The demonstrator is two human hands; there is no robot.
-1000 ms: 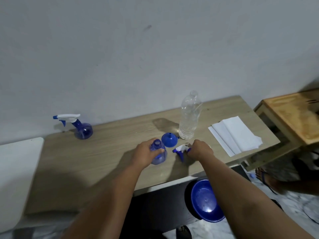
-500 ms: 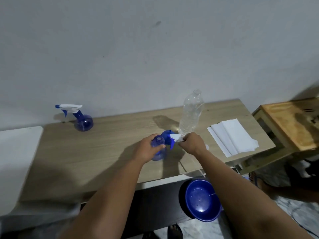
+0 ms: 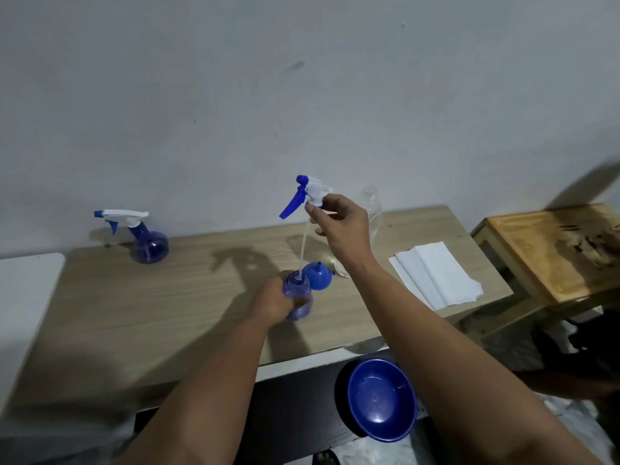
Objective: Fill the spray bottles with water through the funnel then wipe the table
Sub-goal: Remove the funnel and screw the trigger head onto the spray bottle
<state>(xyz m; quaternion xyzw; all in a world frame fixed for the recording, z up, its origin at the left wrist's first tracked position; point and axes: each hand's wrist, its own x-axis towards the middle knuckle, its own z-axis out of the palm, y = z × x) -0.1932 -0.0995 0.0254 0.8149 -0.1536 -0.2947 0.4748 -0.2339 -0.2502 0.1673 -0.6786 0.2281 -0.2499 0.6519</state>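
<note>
My left hand (image 3: 273,302) grips a small blue spray bottle (image 3: 298,298) that stands on the wooden table (image 3: 167,313). Above it my right hand (image 3: 340,224) holds up the white and blue spray head (image 3: 307,194); its thin tube hangs down with the lower end at the bottle's mouth. A blue funnel (image 3: 318,276) lies upside down just behind the bottle. Largely hidden behind my right arm stands a clear plastic water bottle (image 3: 372,209). A second blue spray bottle (image 3: 144,241), with its head on, stands at the far left of the table.
Folded white paper towels (image 3: 436,275) lie on the right part of the table. A blue bowl (image 3: 380,399) sits on the floor below the table's front edge. A wooden stool (image 3: 550,250) stands to the right, a white surface (image 3: 23,297) to the left.
My right hand has lifted the spray head from table level to high above the bottle, with the tube's end now at the bottle's mouth. My left hand has stayed on the bottle.
</note>
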